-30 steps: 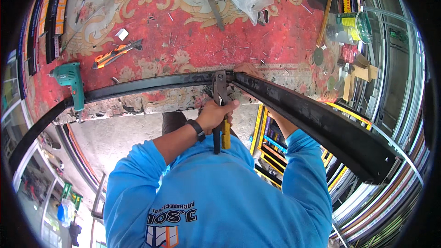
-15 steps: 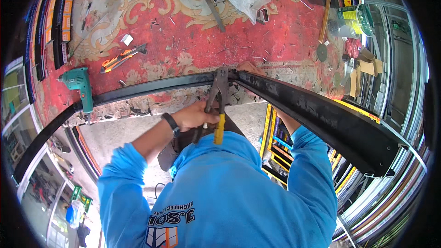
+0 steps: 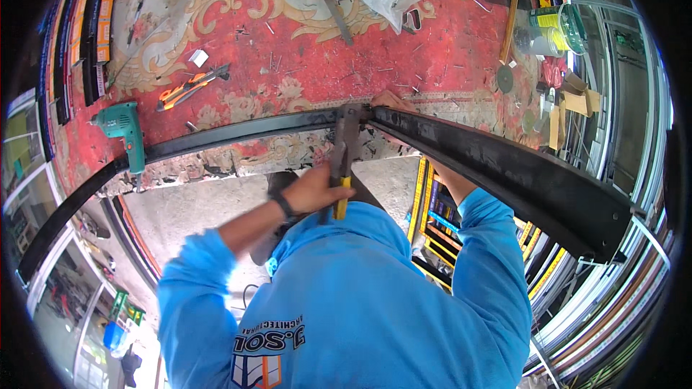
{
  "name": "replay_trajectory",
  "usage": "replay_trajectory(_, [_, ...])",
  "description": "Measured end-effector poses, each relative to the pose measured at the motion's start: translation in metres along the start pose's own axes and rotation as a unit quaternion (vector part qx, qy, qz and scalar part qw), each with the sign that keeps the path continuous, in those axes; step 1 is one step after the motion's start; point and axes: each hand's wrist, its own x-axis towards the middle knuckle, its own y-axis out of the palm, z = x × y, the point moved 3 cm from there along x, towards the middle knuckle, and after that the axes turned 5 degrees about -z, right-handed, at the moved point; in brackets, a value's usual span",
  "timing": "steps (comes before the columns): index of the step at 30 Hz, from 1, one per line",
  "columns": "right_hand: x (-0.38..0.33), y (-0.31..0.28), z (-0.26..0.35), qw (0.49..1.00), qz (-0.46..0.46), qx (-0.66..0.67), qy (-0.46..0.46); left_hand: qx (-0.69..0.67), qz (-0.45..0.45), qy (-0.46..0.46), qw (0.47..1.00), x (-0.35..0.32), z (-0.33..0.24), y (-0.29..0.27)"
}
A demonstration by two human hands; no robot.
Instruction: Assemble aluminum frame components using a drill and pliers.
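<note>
Single head-worn fisheye view, looking steeply down, close above the black metal frame [image 3: 461,148] at centre, red carpeted table [image 3: 238,36] beyond it, edges bowed toward the rim

1. Even daylight is filling the scene, and colours are showing bright on the red patterned carpet [image 3: 238,36].
2. Soft shadow is lying under the long black frame piece [image 3: 504,166]; no hard glare is showing.
3. The fisheye lens is bending straight edges toward the rim, and a black vignette is closing the corners.
4. The centre is staying sharp; the stacked profiles [image 3: 72,43] near the carpet's left edge are smearing slightly.
</note>
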Motion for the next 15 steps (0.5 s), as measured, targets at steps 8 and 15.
replay_trajectory(8, [-0.009, -0.013, -0.001, 1.0, -0.005, -0.008, 0.012, -0.19, 0.126, -0.146, 0.963, 0.007, -0.009, -0.012])
replay_trajectory(15, [-0.011, -0.004, -0.002, 0.999, 0.012, -0.016, 0.029, -0.427, 0.018, -0.144, 0.892, 0.009, -0.017, 0.057])
